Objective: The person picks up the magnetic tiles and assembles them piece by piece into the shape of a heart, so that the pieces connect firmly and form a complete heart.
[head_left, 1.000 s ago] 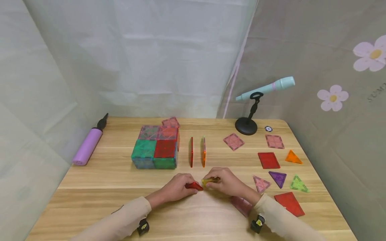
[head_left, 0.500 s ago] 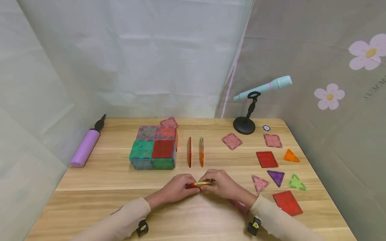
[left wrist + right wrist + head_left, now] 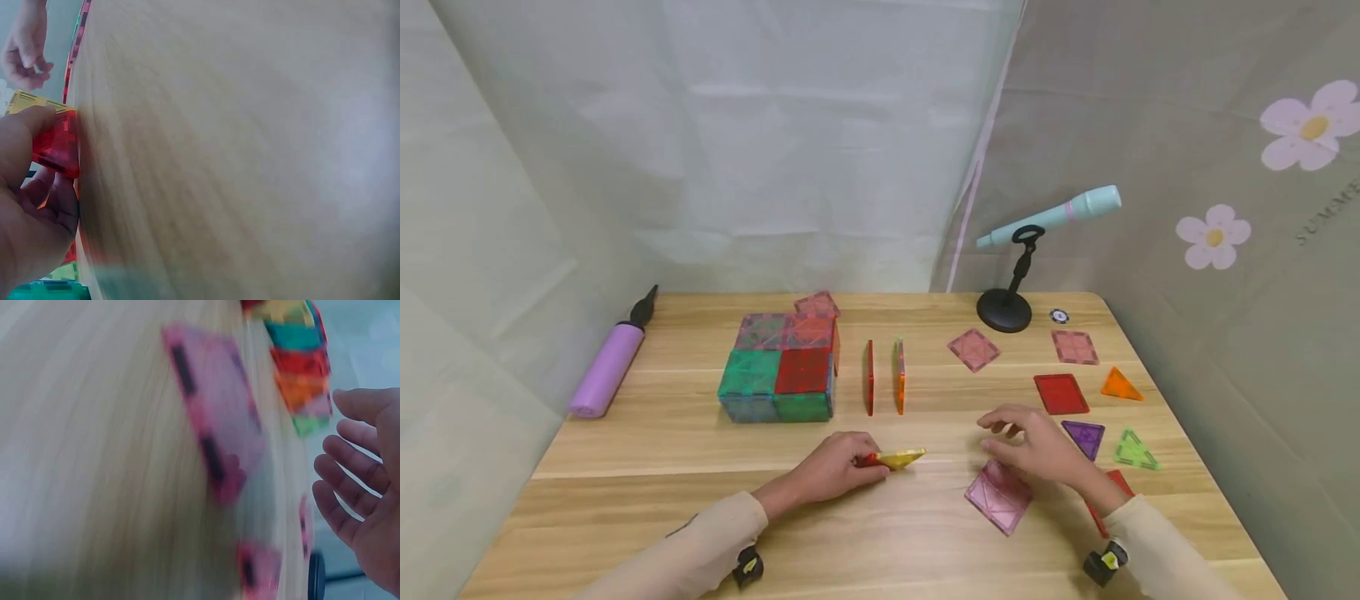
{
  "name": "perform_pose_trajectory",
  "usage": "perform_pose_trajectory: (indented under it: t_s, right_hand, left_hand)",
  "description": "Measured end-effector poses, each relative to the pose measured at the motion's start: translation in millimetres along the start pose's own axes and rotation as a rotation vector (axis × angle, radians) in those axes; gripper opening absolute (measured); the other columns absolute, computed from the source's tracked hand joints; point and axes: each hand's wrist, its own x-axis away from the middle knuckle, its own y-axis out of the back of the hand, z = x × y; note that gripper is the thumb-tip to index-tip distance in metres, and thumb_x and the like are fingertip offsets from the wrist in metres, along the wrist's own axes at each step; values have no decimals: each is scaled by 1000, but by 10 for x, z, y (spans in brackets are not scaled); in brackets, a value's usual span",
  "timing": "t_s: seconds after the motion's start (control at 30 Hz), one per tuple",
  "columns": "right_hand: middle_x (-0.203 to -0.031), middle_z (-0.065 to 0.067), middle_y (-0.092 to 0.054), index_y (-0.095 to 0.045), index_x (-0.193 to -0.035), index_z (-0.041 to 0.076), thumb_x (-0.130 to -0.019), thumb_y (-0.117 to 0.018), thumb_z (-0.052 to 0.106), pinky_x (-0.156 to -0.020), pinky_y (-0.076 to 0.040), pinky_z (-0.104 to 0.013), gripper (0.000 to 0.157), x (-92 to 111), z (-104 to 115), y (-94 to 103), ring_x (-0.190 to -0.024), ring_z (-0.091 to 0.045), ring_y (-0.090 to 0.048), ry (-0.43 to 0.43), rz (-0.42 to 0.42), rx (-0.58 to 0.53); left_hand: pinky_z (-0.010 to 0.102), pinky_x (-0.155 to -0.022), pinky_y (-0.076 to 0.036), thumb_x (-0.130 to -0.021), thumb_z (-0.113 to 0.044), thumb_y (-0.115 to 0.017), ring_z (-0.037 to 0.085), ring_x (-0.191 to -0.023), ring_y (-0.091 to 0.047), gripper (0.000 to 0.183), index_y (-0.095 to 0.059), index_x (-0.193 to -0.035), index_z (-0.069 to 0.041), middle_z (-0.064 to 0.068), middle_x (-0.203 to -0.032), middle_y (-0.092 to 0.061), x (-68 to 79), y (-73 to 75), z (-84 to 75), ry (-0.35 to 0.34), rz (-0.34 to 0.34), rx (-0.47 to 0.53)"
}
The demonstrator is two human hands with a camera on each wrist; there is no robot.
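Observation:
My left hand (image 3: 833, 467) pinches a red magnetic tile (image 3: 59, 147) between thumb and fingers at the middle front of the table. Edge to edge with it, a yellow magnetic tile (image 3: 902, 458) juts out to the right; both stand on edge. My right hand (image 3: 1037, 446) is off to the right with fingers relaxed and apart, holding nothing. Just below it a pink square tile (image 3: 999, 497) lies flat. Two upright tile pieces, one red (image 3: 870, 377) and one orange and green (image 3: 900, 377), stand behind the hands.
A block of joined tiles (image 3: 778, 367) stands left of centre. Loose tiles, including a red square (image 3: 1061, 393) and a purple triangle (image 3: 1083, 438), lie at right. A microphone on a black stand (image 3: 1004, 310) is at the back, a purple pump (image 3: 607, 371) far left.
My right hand has let go of the yellow tile and moved right, uncovering the pink square. The yellow tile now stays joined to the red one in my left hand.

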Motion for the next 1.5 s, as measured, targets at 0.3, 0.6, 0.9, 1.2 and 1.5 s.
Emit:
perform_pose_trajectory:
  t_s: [0.3,0.6,0.9,1.2,1.5]
  right_hand:
    - [-104,-2,-73,-75,-114,11,-86,-84,20,-69,-56,-26,31,402,-437,321,-85,-16,-64,-168,-115,156]
    - [-104,-2,-73,-76,-116,11,-84,-86,33,-71,-55,-27,41,582,-638,465,-84,-16,-62,-218,-138,237]
    - [-112,-1,-73,-76,-115,12,-77,-91,33,-91,-57,-50,46,564,-638,365,-104,-24,-66,-172,-44,336]
    - [-110,2,-72,-77,-115,14,-80,-89,32,-84,-57,-43,42,491,-603,332,-97,-17,-63,-138,-26,342]
    - [-106,2,-64,-72,-124,9,-76,-88,49,-72,-53,-25,64,425,-571,351,-90,-12,-54,-188,64,234]
  left_hand:
    - [20,-70,-49,-95,-27,-75,-1,-79,-58,16,-78,-81,-20,-13,-90,-68,-14,0,11,-4,17,-1]
    - [19,-70,-49,-95,-27,-74,-1,-79,-58,15,-78,-83,-20,-13,-90,-68,-11,20,1,2,25,8]
    - [19,-70,-49,-95,-27,-74,-1,-78,-58,14,-78,-84,-20,-13,-90,-68,-7,24,-6,-3,27,5]
    - [19,-70,-48,-95,-28,-75,-1,-78,-58,17,-76,-80,-21,-13,-90,-67,-3,31,-23,5,28,0]
    - [19,-68,-47,-95,-29,-74,-1,-76,-57,16,-78,-82,-20,-13,-90,-67,2,42,-41,18,36,3]
